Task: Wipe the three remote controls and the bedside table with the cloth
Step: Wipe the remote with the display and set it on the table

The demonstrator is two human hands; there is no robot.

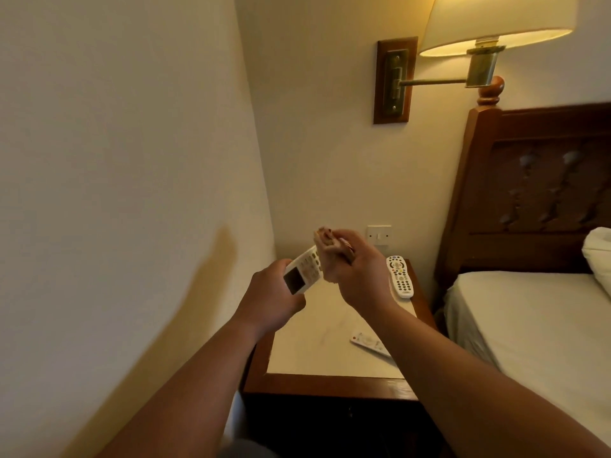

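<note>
My left hand (269, 297) grips a white remote with a dark screen (302, 272), held up above the bedside table (317, 338). My right hand (358, 272) holds a bunched light cloth (325, 251) against the far end of that remote. A second white remote with coloured buttons (399, 276) lies flat at the table's back right. A third slim white remote (368, 343) lies near the table's right edge, partly hidden by my right forearm.
The table has a pale top and a dark wooden frame (330, 386), wedged between the left wall and the bed (535, 325). A wooden headboard (535, 186) rises at the right. A wall lamp (496, 28) on a brass arm hangs above. A wall switch (379, 233) sits behind my hands.
</note>
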